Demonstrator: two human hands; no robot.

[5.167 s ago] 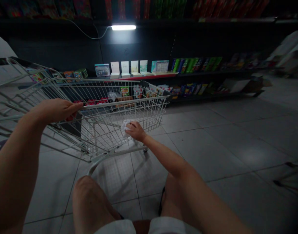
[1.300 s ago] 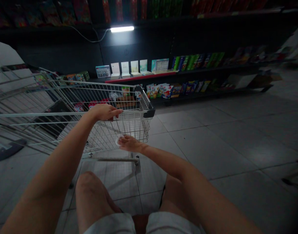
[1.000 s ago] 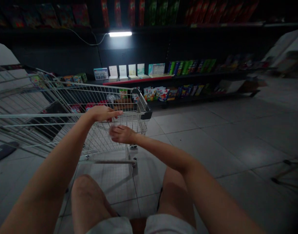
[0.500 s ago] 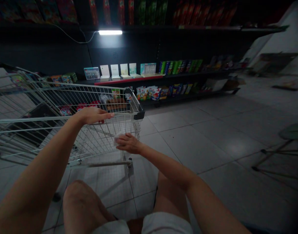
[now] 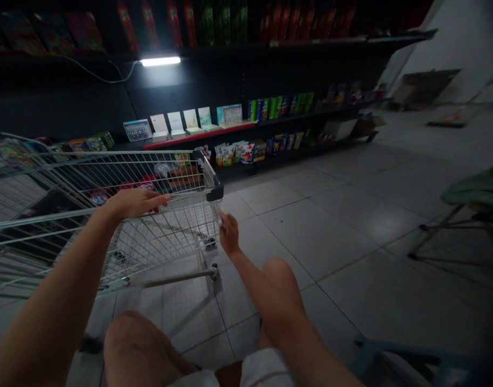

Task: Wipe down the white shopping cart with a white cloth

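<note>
A wire shopping cart [image 5: 169,220] with dark plastic corner caps stands in front of me on the left. My left hand [image 5: 136,203] is closed loosely over the near top rail, its index finger lying along the wire. At the cart's front end, below the corner cap [image 5: 215,192], my right hand [image 5: 229,231] is closed in a pinch. A small pale wad [image 5: 220,219], which looks like a cloth or tissue, shows at its fingertips against the front wires. Most of the wad is hidden by the fingers.
Dark shelving [image 5: 198,88] behind the cart carries boxes, snack bags [image 5: 234,154], cans and bottles, lit by a tube light [image 5: 160,62]. A folding stool [image 5: 472,193] stands right. Blue plastic furniture [image 5: 407,360] is low right. A cart wheel [image 5: 214,271] rests on the tiles.
My right hand has moved from the cart's near side round to its front end, carrying the pale wad. My left hand stays on the rail. The view has turned to the right.
</note>
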